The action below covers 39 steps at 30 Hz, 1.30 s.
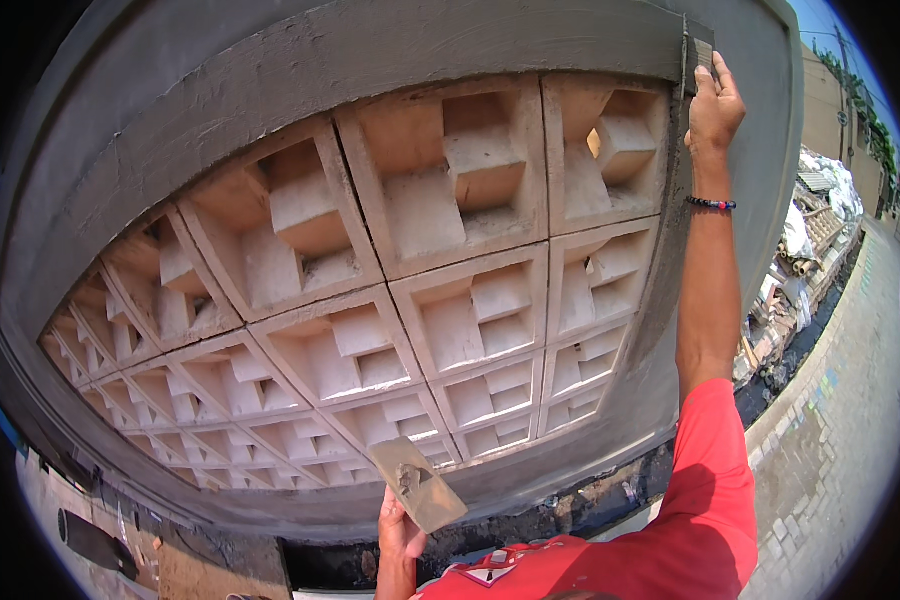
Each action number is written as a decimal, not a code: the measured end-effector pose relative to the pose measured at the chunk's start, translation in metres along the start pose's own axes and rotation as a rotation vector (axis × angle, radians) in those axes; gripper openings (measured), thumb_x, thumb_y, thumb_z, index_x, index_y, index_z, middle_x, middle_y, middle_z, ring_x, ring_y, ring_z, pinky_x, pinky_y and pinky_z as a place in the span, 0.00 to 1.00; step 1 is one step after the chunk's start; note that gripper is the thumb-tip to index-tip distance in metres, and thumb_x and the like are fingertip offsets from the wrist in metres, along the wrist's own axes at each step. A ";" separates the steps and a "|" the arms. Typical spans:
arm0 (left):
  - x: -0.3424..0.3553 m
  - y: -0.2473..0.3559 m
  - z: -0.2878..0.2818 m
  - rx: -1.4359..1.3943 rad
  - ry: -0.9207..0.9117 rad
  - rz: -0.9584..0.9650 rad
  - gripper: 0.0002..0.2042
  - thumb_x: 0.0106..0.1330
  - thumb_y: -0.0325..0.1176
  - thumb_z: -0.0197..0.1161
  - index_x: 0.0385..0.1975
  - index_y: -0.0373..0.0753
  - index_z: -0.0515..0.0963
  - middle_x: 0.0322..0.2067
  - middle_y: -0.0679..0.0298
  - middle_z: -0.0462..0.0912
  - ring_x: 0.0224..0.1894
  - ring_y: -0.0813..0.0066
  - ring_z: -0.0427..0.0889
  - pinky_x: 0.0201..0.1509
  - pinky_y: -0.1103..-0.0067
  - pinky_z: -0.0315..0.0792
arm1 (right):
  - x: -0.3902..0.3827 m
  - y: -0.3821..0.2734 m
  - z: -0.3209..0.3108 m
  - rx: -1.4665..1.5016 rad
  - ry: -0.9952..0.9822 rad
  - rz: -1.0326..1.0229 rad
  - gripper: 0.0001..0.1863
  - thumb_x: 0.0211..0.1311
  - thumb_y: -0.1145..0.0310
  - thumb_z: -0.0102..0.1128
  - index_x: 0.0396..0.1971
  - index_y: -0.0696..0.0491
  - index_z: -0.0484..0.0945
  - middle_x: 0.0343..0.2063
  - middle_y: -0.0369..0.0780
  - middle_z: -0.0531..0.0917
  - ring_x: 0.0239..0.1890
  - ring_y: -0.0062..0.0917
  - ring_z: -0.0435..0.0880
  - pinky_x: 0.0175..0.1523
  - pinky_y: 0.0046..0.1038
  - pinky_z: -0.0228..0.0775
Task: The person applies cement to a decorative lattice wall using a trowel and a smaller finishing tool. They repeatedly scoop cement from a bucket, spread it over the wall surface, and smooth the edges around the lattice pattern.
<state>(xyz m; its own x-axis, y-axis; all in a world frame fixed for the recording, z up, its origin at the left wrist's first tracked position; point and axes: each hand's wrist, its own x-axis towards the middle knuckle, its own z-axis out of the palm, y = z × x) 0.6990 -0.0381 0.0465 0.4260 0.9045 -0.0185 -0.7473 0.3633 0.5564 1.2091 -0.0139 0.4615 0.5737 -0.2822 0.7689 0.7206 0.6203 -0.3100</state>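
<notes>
Up at the top right, my right hand (pixel 715 105) grips a flat plastering trowel (pixel 703 55), pressed on the wall at the corner of a grey plaster band (pixel 450 45). A dark beaded bracelet circles that wrist. Low in front of me, my left hand (pixel 397 530) holds a small rectangular mortar board (pixel 438 502) from below, tilted, with a small lump of mortar (pixel 408 480) on it. The plaster band frames a panel of pale ventilation blocks (pixel 470 250) with square openings. My right fingers partly hide the trowel.
A dark drain channel (pixel 570 515) runs along the foot of the wall. Rubble and white sacks (pixel 820 205) are heaped at the right, beside a paved lane (pixel 830 440). At the lower left lie a black cylinder (pixel 90 540) and a board (pixel 220 570).
</notes>
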 end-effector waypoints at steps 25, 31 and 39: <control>-0.017 0.016 -0.007 -0.065 0.018 0.058 0.28 0.60 0.32 0.63 0.60 0.42 0.62 0.53 0.60 0.73 0.53 0.63 0.75 0.56 0.64 0.72 | -0.037 -0.052 0.085 0.042 0.027 -0.185 0.20 0.59 0.75 0.54 0.52 0.61 0.74 0.26 0.37 0.81 0.22 0.16 0.75 0.29 0.22 0.69; -0.019 0.014 -0.012 -0.067 0.003 0.082 0.35 0.55 0.34 0.69 0.62 0.41 0.60 0.54 0.61 0.73 0.56 0.64 0.73 0.59 0.64 0.69 | -0.136 -0.124 0.158 -0.110 -0.139 -0.425 0.19 0.59 0.71 0.56 0.50 0.59 0.76 0.42 0.46 0.83 0.39 0.29 0.82 0.48 0.29 0.73; -0.029 0.014 -0.020 -0.131 -0.002 0.132 0.33 0.54 0.33 0.70 0.59 0.41 0.63 0.53 0.62 0.74 0.55 0.66 0.74 0.59 0.67 0.69 | -0.262 -0.198 0.234 0.079 -0.512 -0.711 0.20 0.54 0.77 0.56 0.50 0.60 0.75 0.28 0.46 0.79 0.34 0.37 0.77 0.40 0.34 0.72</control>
<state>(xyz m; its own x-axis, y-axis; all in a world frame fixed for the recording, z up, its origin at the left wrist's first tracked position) 0.6658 -0.0548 0.0377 0.3203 0.9460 0.0495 -0.8567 0.2670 0.4414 0.8253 0.1085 0.4522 -0.2591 -0.2695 0.9275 0.8010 0.4766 0.3622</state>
